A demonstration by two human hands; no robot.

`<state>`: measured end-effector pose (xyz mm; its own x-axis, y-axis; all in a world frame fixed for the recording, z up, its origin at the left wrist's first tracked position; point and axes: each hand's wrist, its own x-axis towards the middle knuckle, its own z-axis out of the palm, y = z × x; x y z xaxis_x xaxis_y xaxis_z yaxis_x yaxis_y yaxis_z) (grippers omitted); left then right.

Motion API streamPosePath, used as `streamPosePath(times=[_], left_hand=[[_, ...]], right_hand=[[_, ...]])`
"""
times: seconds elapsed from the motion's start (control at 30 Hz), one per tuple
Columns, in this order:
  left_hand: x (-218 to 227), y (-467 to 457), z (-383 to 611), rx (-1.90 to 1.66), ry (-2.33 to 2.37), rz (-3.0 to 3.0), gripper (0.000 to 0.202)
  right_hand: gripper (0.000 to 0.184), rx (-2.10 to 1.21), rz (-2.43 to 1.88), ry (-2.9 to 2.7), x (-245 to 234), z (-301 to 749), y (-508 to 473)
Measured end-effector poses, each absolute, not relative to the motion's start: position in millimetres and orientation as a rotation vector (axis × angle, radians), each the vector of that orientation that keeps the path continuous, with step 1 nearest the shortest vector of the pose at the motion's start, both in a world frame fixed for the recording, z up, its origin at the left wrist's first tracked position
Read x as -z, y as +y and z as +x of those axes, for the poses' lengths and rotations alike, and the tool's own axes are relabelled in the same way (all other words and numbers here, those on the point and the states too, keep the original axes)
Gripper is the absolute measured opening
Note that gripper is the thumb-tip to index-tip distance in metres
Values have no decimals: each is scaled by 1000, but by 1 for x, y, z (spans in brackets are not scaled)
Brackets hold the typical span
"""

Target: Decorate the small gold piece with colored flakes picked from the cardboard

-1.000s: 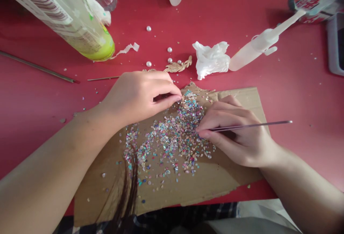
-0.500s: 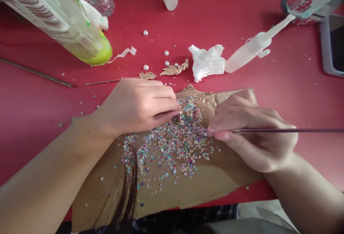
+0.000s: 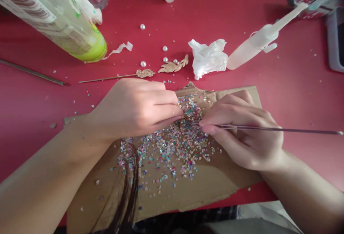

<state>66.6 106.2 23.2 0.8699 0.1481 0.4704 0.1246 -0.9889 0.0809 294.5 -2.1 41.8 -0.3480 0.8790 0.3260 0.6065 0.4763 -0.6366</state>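
Note:
My left hand (image 3: 137, 106) is closed, its fingertips pinching a small gold-coloured ornament (image 3: 185, 117) just above the chips; most of that piece is hidden or hard to make out. Between the thumb and fingers of my right hand (image 3: 239, 130) are slim metal tweezers (image 3: 303, 131). Their tips reach left to the ornament, among the chips. Tiny multicoloured chips (image 3: 172, 151) lie scattered over a piece of brown cardboard (image 3: 193, 194) under both hands.
Beyond the hands lie a gold leaf piece (image 3: 173, 65), a gold hairpin stick (image 3: 107, 79), several pearl beads (image 3: 143, 63), a crumpled tissue (image 3: 208, 58) and a glue bottle (image 3: 249, 49). A large green bottle (image 3: 61, 22) stands left. Dark hair (image 3: 129, 187) hangs over the cardboard.
My right hand and the tweezers have moved left, bringing the tips up to the ornament. My left hand keeps its pinch. The view has shifted slightly.

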Motion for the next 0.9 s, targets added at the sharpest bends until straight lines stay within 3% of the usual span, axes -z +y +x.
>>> streamPosePath(times=[0.9], left_hand=[[-23,105,67,-747,234,3005,15]], right_hand=[[13,-549,-1265,-2103,-43,292,-3]])
